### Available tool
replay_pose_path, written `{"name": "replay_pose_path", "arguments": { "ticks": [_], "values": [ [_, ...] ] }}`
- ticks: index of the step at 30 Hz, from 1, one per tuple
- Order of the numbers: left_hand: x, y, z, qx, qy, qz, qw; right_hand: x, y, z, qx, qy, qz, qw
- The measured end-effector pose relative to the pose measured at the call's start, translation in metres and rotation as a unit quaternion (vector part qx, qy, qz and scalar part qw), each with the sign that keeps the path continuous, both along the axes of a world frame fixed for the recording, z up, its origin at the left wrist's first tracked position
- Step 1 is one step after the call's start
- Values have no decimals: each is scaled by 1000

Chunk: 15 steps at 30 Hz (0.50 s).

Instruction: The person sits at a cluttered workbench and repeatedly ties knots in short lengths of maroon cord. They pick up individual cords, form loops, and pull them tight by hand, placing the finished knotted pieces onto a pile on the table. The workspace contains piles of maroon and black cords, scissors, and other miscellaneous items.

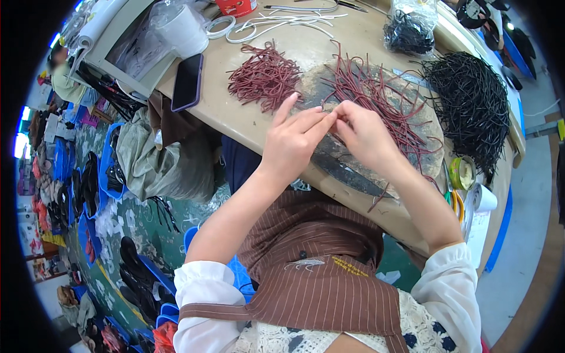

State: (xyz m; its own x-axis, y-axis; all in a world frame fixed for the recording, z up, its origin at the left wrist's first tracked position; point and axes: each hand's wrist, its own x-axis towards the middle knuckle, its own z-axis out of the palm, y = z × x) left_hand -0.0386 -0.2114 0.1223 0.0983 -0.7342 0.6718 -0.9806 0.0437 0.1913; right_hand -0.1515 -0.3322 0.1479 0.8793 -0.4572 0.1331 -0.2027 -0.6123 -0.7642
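Cord in hand: a thin dark-red cord [331, 113] is pinched between both hands over the worn dark work mat [347, 167], near the middle of the table.
Left hand: the left hand [292, 141] has thumb and forefinger closed on the cord, the other fingers stretched out beside them.
Right hand: the right hand [365, 134] meets it fingertip to fingertip, its fingers bunched together on the same cord.
Loose cords: more dark-red cords [376, 94] lie spread over the mat just beyond the hands; a tighter red bundle [265, 76] sits to their left.
Black cords: a large heap of black cords [471, 103] lies at the right end of the table, and a clear bag of black cords [409, 29] stands further back.
Table edge: a dark phone [188, 82] rests on the beige table [235, 112] at left; a roll of tape [463, 172] sits near the right edge.
Below: blue trays of dark shoe parts [88, 182] line the floor at left.
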Motion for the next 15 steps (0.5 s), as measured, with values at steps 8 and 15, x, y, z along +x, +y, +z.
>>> {"name": "replay_pose_path", "arguments": {
  "ticks": [8,15],
  "values": [
    [-2,10,66,-12,122,-3,992,-42,-19,87,276,63,115,952],
    [-28,15,37,-3,795,-167,583,-20,3,64,335,-68,81,936]
  ]
}}
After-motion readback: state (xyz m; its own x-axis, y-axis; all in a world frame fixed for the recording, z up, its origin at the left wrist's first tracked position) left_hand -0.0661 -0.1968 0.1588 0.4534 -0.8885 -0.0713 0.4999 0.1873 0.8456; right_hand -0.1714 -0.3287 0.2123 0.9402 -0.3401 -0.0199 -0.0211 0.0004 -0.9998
